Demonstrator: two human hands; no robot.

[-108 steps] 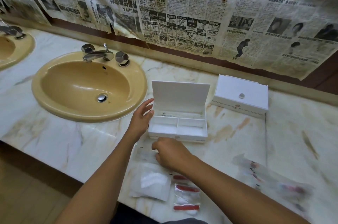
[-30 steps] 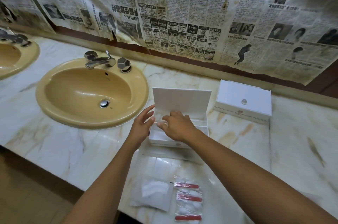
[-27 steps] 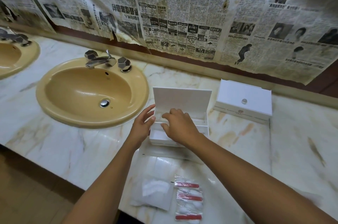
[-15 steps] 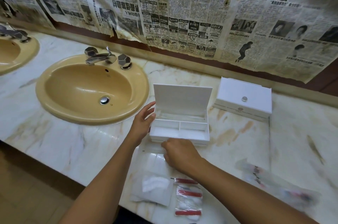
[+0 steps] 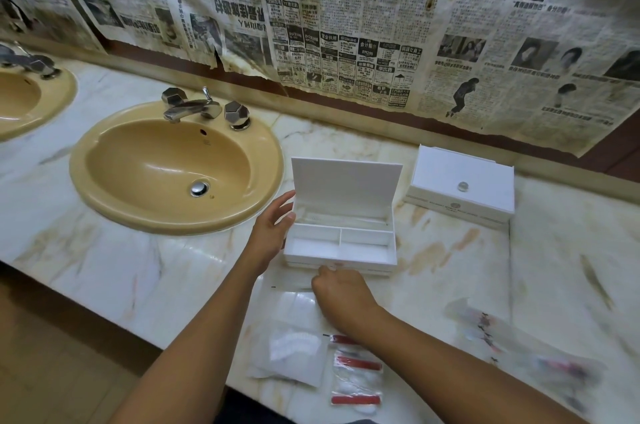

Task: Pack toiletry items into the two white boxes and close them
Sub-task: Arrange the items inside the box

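The right hand [image 5: 341, 288] has come back out of the open box [image 5: 341, 243] and now sits low on the counter [image 5: 104, 271] just in front of it, knuckles up, fingers curled under. Whether it already pinches one of the clear packets beneath it I cannot tell; the fingertips are hidden. A moment ago that hand was inside the box, over its long rear slot, and a thin clear item now lies there, so one piece looks packed and the next pick is starting.

The left hand [image 5: 273, 229] still steadies the box, fingers spread and nearly straight against its left wall, the lid standing upright beyond them. The two front compartments, just past the right knuckles, look bare.

Toward me from the right hand lie a clear bag with white contents [image 5: 294, 351] and a strip of red-banded sachets [image 5: 356, 375]. Off to its right, a blurred packet [image 5: 512, 344] lies on the marble. Beyond that, the second box [image 5: 464, 188] sits shut, untouched. Most of the packing remains.
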